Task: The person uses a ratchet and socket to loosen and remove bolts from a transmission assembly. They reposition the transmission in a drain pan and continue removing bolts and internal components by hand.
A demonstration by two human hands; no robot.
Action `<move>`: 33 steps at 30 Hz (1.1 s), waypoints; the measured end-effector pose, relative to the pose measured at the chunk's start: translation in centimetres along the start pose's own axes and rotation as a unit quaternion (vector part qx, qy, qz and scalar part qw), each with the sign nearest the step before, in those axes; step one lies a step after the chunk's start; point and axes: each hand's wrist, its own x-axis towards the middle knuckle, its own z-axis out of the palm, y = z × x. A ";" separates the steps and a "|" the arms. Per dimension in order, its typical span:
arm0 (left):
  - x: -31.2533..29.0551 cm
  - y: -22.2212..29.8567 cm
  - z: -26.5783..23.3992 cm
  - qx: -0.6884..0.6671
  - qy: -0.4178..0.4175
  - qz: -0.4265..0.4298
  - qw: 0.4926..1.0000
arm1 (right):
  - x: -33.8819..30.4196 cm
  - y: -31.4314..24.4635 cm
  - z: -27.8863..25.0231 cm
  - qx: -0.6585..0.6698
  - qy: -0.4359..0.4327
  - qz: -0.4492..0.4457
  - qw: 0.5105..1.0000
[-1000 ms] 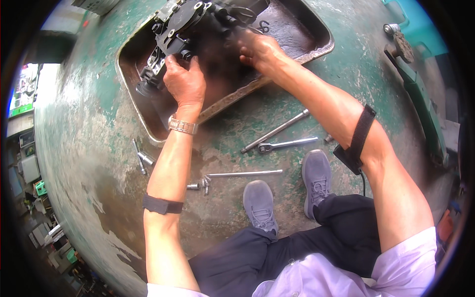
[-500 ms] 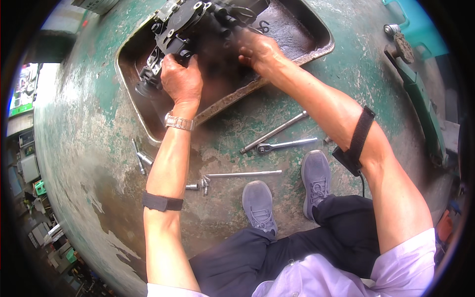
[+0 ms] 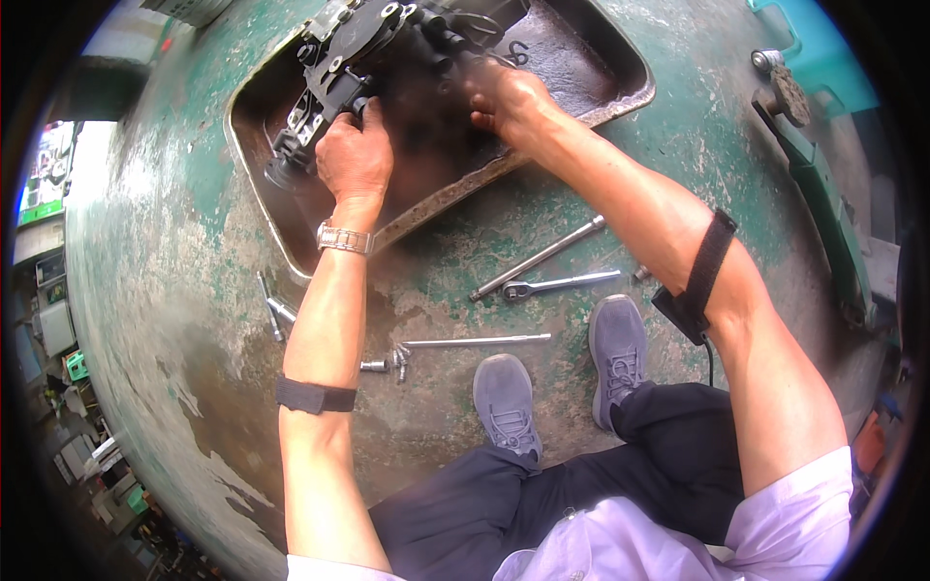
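Observation:
A black, greasy machine part (image 3: pixel 339 68) with bolts and brackets lies in a shallow, oily metal tray (image 3: pixel 601 92) on the green floor. My left hand (image 3: pixel 354 155) grips the near left side of the part, fingers curled over its edge. My right hand (image 3: pixel 504 97) holds the part's right side inside the tray, fingers hidden against the dark metal. A metal watch sits on my left wrist, and black straps wrap both forearms.
On the worn green floor lie a ratchet wrench (image 3: pixel 562 284), a long extension bar (image 3: pixel 538 257), a thin rod (image 3: pixel 480 340), sockets (image 3: pixel 281 310) and small bolts (image 3: pixel 397 361). My grey shoes (image 3: pixel 506 402) stand near the tools. A green metal fixture (image 3: pixel 823 184) runs along the right.
My left hand has slid a little up and away along the part's side. My right hand stays on the part, shifting only slightly.

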 end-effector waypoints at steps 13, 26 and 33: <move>-0.1 0.4 0.4 -0.024 -0.002 -0.019 1.000 | -0.2 -0.2 -0.1 0.002 -0.018 0.008 1.000; -0.1 0.2 0.7 -0.020 -0.002 -0.020 1.000 | 0.1 -0.5 0.2 -0.003 -0.043 0.016 0.999; -0.3 0.3 0.6 -0.012 -0.005 -0.015 1.000 | -0.2 -0.6 -0.1 0.032 -0.022 0.023 0.999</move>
